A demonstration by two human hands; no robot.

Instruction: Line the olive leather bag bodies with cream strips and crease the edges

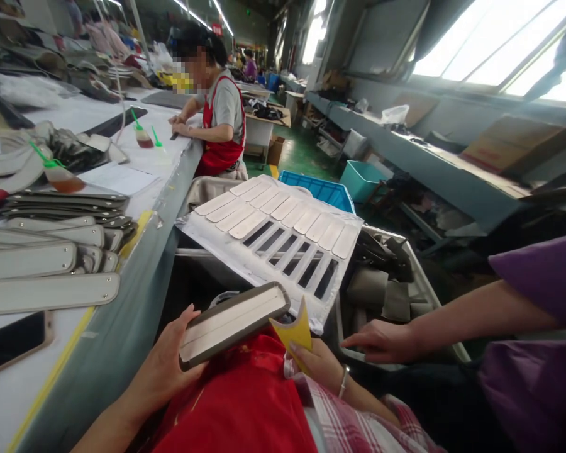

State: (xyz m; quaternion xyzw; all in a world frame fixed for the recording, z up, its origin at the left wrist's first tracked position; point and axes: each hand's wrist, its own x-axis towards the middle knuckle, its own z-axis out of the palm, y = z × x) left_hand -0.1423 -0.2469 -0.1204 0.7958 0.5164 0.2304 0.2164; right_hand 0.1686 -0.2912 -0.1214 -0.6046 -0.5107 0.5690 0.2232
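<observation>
Gripped in my left hand (163,358) is a long dark-edged case piece (236,321) with a pale inner face and rounded end, tilted up to the right. My right hand (318,362), wearing a bracelet, is closed on a yellow piece (296,333) with a curved notch at its top, just right of the case piece. Beyond both hands lies a white slotted board (264,245) with rows of pale rounded strips (245,223); several of its slots show dark gaps.
At the left, a table (61,402) bears stacked pale strips (28,259), a phone (16,343) and glue bottles (63,176). Another person's hand (382,340) reaches in from the right. A person in a red apron (224,126) works ahead. Blue (316,189) and teal (361,179) bins stand beyond.
</observation>
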